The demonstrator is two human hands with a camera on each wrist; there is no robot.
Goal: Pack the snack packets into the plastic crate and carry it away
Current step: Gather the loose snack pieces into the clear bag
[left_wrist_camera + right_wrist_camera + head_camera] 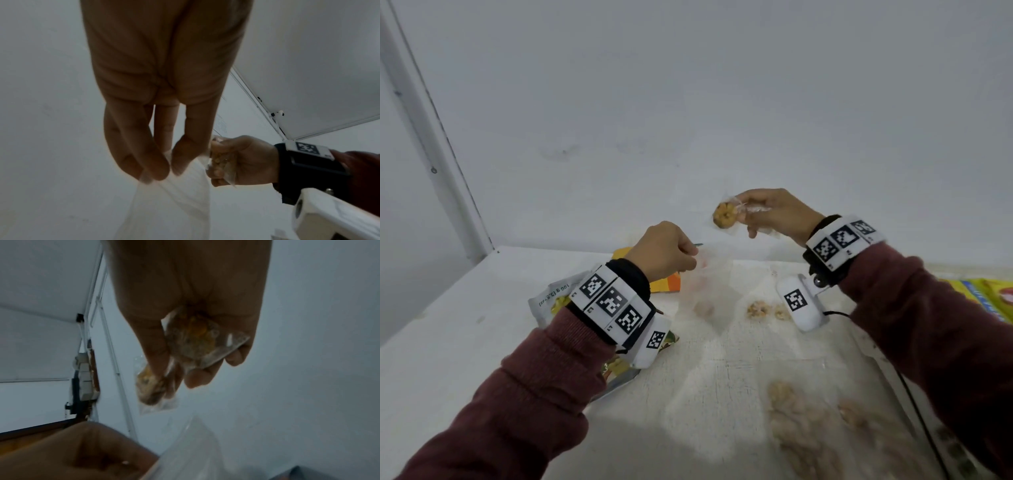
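Observation:
My left hand (pixel 692 256) pinches the top edge of a thin clear plastic bag (pixel 705 287), which hangs down to the white table (pixel 482 308). In the left wrist view the fingertips (pixel 156 168) squeeze the bag (pixel 170 203). My right hand (pixel 744 219) is raised to the right of it and grips small clear snack packets, one showing a round cookie (pixel 726 215). The right wrist view shows one packet (pixel 203 340) in the palm and another (pixel 152 386) dangling below the fingers. No crate is in view.
More clear cookie packets (pixel 758 310) lie on the table, with a blurred heap (pixel 801 421) nearer me. Printed snack bags (pixel 551 298) and an orange packet (pixel 666 282) lie under my left wrist. A yellow packet (pixel 983 298) lies at the right edge. A wall stands close behind.

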